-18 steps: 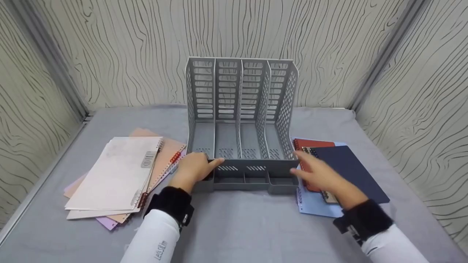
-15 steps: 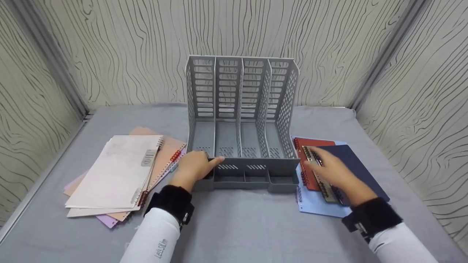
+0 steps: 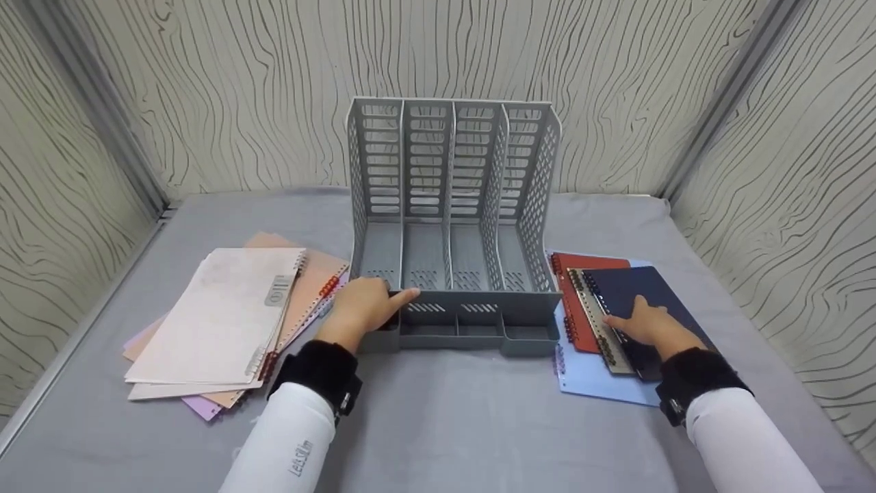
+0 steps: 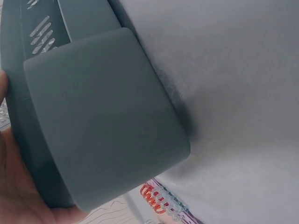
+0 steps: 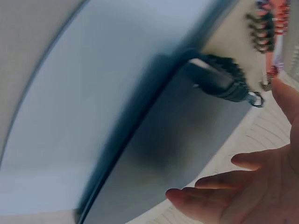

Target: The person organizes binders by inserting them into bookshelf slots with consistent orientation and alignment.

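1. Pale panels (image 3: 274, 82) with wavy dark lines fill the upper part of the head view, above a table covered in grey cloth (image 3: 438, 424).
2. Upright in the centre of the frame stands a grey organizer (image 3: 428, 250), its dividers making four tall slots, with shallow trays along the front.
3. At the organizer's lower left front corner, the left hand (image 3: 363, 307) grips its edge, the thumb pointing right along the front panel's top.
4. Over the navy notebook (image 3: 640, 284), right of centre, the right hand (image 3: 647, 325) has its fingers uncurled and loosely spread; whether they touch the cover, I cannot tell.
5. Beneath and left of the navy one overlap a beige notebook (image 3: 607, 342), a red notebook (image 3: 595, 261) and a light blue notebook (image 3: 588, 380).
6. Left of centre lies another pile: a white notebook (image 3: 212, 322) on top, with peach (image 3: 311, 277) and purple covers (image 3: 204, 407) showing beneath.
7. Both forearms wear black wristbands (image 3: 316, 380) and white sleeves (image 3: 280, 445).
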`<state>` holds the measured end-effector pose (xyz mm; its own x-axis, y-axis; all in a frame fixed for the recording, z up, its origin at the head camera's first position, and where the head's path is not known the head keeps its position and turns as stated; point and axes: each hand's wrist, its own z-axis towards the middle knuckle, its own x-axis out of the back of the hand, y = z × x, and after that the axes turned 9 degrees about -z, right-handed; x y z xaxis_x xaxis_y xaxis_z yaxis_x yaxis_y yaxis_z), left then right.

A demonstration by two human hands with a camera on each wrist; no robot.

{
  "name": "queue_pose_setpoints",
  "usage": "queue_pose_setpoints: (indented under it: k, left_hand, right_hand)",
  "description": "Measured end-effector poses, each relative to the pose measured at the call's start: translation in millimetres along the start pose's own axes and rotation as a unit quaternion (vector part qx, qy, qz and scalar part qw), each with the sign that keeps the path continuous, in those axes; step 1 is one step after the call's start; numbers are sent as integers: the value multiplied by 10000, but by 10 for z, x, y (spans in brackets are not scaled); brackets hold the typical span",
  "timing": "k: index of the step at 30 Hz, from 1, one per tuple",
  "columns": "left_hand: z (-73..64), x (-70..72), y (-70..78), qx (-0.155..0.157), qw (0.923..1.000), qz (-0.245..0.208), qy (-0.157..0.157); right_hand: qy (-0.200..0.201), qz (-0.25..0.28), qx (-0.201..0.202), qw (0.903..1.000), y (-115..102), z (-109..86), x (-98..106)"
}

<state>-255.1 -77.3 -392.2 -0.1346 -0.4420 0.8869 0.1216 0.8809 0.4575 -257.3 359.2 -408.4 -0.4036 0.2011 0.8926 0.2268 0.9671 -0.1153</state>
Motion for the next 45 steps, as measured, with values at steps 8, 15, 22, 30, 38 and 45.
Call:
queue_pose_setpoints:
  k: [8,15,22,30,38,45]
  left_hand:
    - [9,-27,21,-6,10000,30,14]
    - [12,-22,51,-53,9999,-13,139]
    - [20,-5,60,-19,9999,-4,142]
    - [7,17,21,60,9999,35,93]
    - [10,7,11,102,9999,-12,70]
    - [-13,-8,-22,82,9999,18,64]
  right_hand:
    - [-380,-116,-611,9973,11,38,-33]
    - [-381,-549,-261,9974,64,22,35]
    - [-297,-806,-206,9961,62,38,70]
    - [-177,-1118,71,9936,9,97,70]
    - [56,-1083,238,9938,-40,145,51]
    - [-99,-701,228,9972,-37,146,59]
